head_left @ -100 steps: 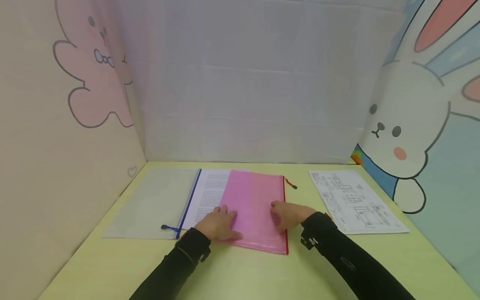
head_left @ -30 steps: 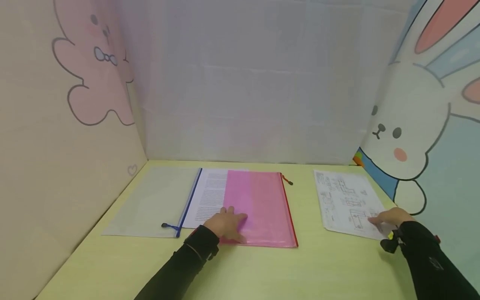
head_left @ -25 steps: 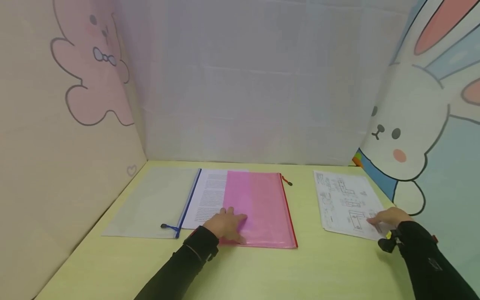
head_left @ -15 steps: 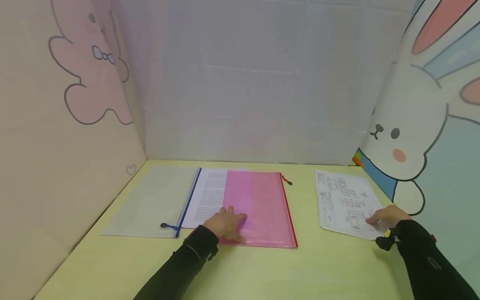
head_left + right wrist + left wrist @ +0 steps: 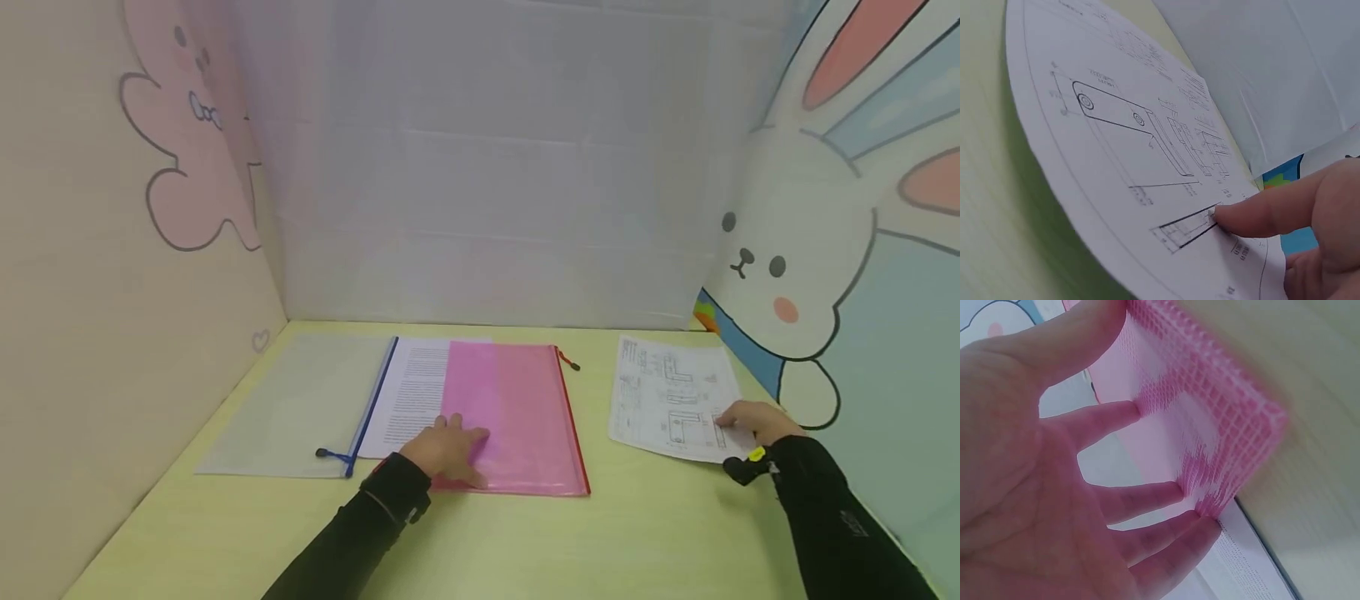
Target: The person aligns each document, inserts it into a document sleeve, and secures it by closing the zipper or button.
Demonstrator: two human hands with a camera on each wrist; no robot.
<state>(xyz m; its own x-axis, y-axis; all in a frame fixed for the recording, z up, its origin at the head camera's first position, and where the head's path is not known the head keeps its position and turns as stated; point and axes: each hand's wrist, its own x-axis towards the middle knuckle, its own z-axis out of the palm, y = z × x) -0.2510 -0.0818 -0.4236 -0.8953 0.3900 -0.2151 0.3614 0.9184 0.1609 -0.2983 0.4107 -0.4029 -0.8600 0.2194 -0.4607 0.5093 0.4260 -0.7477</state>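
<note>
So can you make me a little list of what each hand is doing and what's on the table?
left hand: fingers spread flat on the pink mesh zip pouch
right hand: holds the near right corner of the drawing sheet, lifted off the table
printed page: partly under the pink pouch
clear zip pouch: left, blue zipper

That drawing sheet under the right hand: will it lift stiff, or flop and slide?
Probably floppy: in the right wrist view the sheet already bows up off the table, its near edge curved. It looks like thin paper, so likely very light. The right hand touches it with a thumb on top; on that smooth table it may slide when pushed.
</note>
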